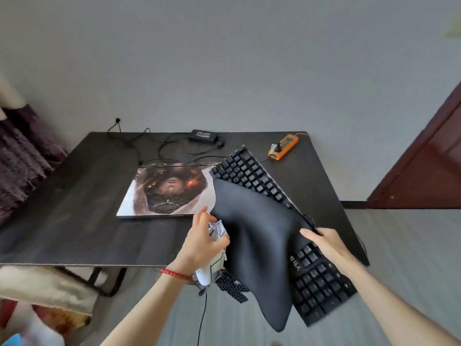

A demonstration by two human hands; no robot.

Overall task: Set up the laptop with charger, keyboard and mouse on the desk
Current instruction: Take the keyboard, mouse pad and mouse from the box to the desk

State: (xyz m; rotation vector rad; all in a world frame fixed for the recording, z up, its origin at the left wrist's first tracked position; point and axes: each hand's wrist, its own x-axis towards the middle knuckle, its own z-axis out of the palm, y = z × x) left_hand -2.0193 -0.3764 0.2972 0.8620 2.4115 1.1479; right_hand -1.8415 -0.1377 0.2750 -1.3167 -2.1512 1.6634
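So the keyboard [272,221] is half in the air, angled over the desk [74,196] edge next to the closed laptop [169,189]. It's a long, stiff board, so grab both ends. The right hand [324,243] pinches it together with a floppy black mat [257,245] that'll slide. The left hand [202,243] is closed on what looks like a white mouse [212,265].

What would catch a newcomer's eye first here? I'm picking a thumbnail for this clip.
First, the black keyboard held slantwise over the desk's right side, half covered by a black cloth pad that the right hand grips with it. Next, the closed laptop at the desk's centre, its lid bearing a dark printed picture. The left hand holds a white mouse, and an orange power strip sits at the far right.
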